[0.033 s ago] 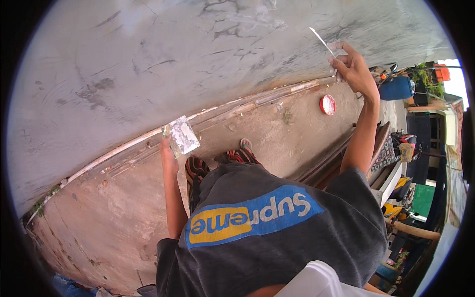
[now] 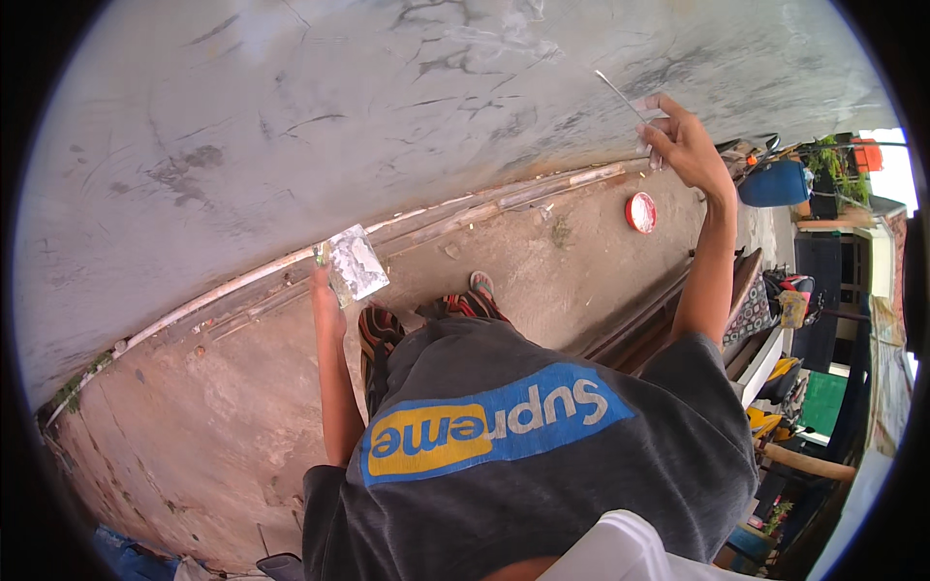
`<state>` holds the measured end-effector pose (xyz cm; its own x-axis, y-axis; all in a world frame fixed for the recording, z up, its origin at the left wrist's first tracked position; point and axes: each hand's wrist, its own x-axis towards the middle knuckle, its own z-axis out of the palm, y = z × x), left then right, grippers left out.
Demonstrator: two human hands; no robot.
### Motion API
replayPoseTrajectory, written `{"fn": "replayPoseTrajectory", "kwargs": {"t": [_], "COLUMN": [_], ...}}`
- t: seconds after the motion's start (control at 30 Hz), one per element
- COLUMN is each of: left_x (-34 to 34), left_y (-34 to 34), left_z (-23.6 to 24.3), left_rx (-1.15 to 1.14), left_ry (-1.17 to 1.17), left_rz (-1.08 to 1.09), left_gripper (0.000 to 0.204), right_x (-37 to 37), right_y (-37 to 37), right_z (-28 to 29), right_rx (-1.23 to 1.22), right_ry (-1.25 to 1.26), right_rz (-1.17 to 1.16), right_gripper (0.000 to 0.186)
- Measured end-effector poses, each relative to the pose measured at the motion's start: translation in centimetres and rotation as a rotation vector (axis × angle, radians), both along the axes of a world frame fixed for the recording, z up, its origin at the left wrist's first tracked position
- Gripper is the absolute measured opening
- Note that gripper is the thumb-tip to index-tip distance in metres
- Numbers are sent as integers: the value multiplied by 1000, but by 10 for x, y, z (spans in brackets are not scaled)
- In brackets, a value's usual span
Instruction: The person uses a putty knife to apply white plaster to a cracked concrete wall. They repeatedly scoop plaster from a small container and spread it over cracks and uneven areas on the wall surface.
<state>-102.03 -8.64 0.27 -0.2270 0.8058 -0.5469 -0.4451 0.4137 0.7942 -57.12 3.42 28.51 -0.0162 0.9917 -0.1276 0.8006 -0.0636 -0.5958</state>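
Note:
My left hand (image 2: 327,302), low near the foot of the wall, is closed on a square plate smeared with white putty (image 2: 358,263). Further right and higher, my right hand (image 2: 680,143) pinches a putty knife (image 2: 620,93). Its thin blade appears nearly edge-on and points up and left toward the grey wall (image 2: 368,107). Whether the blade touches the wall I cannot tell. Dark cracks, scuffs and paler patches mark the wall's surface. The putty knife's handle is mostly hidden by my fingers.
A red tub of white paste (image 2: 640,212) stands on the concrete floor (image 2: 232,426). A pale pipe (image 2: 208,296) runs along the wall's foot. To the right are a long wooden bench (image 2: 630,317), a blue barrel (image 2: 775,184) and parked motorbikes (image 2: 796,290).
My right hand has lowered slightly, and the putty knife's tip has moved down and a little left, showing a thinner edge. My left hand and the plate are nearly still.

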Motion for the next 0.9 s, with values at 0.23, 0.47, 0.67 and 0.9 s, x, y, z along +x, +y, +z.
{"fn": "replayPoseTrajectory", "kwargs": {"t": [0.23,0.47,0.67,0.9], "left_x": [10,24,43,61], "left_y": [0,-7,-10,-2], "left_z": [-33,-92,-62,-34], "left_rx": [60,-4,57,48], "left_ry": [-2,-198,-174,-291], "left_rz": [169,407,433,498], "left_gripper": [49,41,41,45], "right_x": [-29,-103,-183,-221], "right_y": [60,122,165,205], "right_z": [-63,-77,-38,-23], "right_rx": [255,386,426,650], "right_ry": [-405,-575,-872,-917], "right_rz": [607,839,1179,1383], "right_gripper": [29,26,25,28]}}
